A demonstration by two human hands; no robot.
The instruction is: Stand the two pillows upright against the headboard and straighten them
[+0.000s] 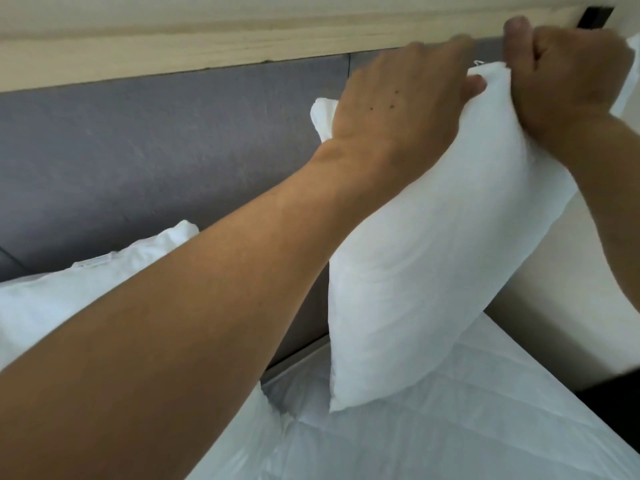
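A bedroom: a grey padded headboard (156,161) behind white pillows (433,244) on a quilted mattress (433,427).

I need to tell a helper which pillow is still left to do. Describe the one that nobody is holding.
Start at the grey padded headboard. Low at its left end, beneath the person's left forearm, lies the loose pillow, slumped with one corner poking up. Unlike the upright pillow on the right, which the left hand and right hand grip at its top edge, no hand grips it.
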